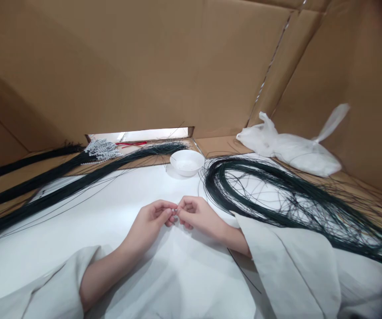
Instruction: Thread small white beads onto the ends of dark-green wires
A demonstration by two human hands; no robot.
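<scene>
In the middle of the head view, my left hand (151, 219) and my right hand (200, 217) meet fingertip to fingertip above the white surface (111, 199). Both are closed in a pinch. Between the tips shows a tiny greyish, slightly shiny piece (175, 211), too small to name. A single dark cord (244, 271) shows below my right wrist; whether it reaches the fingers is hidden. A white bowl (187, 171) stands just beyond my hands. Right of it lies a looped bundle of dark green cords (224, 190), close to my right forearm.
Long dark cord bundles (78, 186) run along the left side, one ending in a cluster of white pieces (101, 150). A red strip (131, 144) lies near a slot in the cardboard wall (144, 66). A knotted white plastic bag (307, 153) rests at the back right.
</scene>
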